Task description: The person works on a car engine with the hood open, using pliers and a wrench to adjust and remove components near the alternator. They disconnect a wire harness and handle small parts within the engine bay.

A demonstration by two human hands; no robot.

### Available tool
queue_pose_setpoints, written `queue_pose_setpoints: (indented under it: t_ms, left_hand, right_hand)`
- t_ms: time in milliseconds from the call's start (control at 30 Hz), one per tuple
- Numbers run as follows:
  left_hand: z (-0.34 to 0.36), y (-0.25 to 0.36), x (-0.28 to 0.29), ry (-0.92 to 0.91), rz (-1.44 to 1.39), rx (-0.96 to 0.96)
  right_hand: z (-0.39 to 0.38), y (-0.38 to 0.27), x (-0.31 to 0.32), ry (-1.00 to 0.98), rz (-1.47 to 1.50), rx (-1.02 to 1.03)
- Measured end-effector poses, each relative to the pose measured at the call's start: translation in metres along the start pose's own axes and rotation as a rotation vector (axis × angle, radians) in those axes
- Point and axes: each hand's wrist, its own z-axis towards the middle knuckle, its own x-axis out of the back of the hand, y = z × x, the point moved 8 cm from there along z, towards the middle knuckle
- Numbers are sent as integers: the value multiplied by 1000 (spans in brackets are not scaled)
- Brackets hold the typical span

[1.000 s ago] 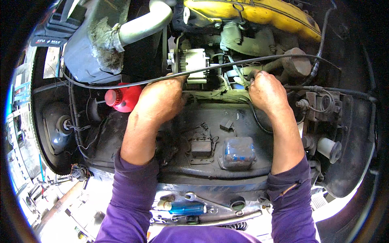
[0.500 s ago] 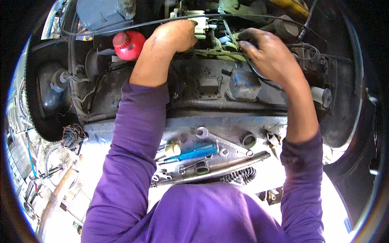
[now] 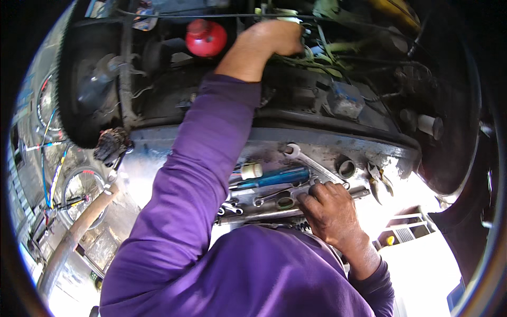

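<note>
At the top of the head view, my left hand (image 3: 277, 37) reaches to a pale engine part (image 3: 288, 15) beside green-lit wires (image 3: 330, 55), its fingertips hidden. Down at the metal bumper ledge, my right hand (image 3: 327, 208) has curled fingers over loose wrenches, near a blue screwdriver (image 3: 277, 177); what it holds, if anything, is hidden. A large open-end wrench (image 3: 311, 161), a short metal ring (image 3: 346, 168) and pliers (image 3: 379, 182) lie around it. A red bottle (image 3: 206, 38) stands left of my left hand.
A box with blue marks (image 3: 344, 99) sits in the engine bay, whose front edge runs above the tool ledge (image 3: 158, 140). Bicycles (image 3: 79, 195) and a long pipe (image 3: 79, 232) are at the lower left. A white cylinder (image 3: 430, 124) is at the right.
The view has tipped down toward the ledge. My right hand has left the engine wiring and dropped to the tools. My left hand stays up in the engine bay.
</note>
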Motion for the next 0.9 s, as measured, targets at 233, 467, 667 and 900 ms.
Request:
queue_pose_setpoints:
  t_ms: [233,467,667,900]
  left_hand:
    - [-87,42,53,37,-34,-148]
    - [-330,26,72,672,-198,-39]
    - [-476,7,-3,893,-390,443]
    - [-475,17,-17,916,-364,386]
  right_hand:
    - [-4,-17,-2,36,-140,9]
    - [-1,-70,-34,-111,-185,207]
    - [36,-118,-64,53,-196,273]
    - [82,-146,-93,132,-298,214]
